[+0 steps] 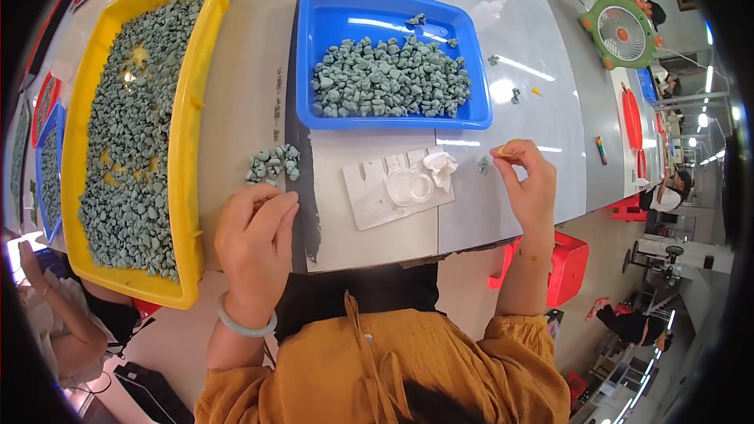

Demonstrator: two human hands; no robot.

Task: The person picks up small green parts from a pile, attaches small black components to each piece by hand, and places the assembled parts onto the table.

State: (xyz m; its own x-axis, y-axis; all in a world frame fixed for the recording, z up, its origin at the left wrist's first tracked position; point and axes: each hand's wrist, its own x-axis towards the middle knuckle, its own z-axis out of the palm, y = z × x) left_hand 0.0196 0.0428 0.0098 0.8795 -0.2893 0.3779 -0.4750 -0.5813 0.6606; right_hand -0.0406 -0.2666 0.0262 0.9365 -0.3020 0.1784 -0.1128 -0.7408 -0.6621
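Note:
My left hand [255, 239], with a pale bangle on its wrist, is at the table's near side with its fingers bent together. Just beyond its fingertips lies a small pile of grey-green moulded pieces [276, 162]; whatever the fingers hold, if anything, is hidden. My right hand [530, 188] pinches a small yellow piece [503, 152] between thumb and forefinger. One grey-green piece [483, 165] lies beside those fingertips. Between my hands rests a light grey slotted block [365, 202], bearing a clear round dish [410, 188] and a crumpled white tissue [441, 169].
A blue tray [475, 71] of grey-green pieces stands beyond the block. On the left is a long yellow tray [184, 149] full of similar pieces. Farther right are a green fan [620, 31] and a small yellow tip [536, 92]. A red stool [567, 268] stands below the table edge.

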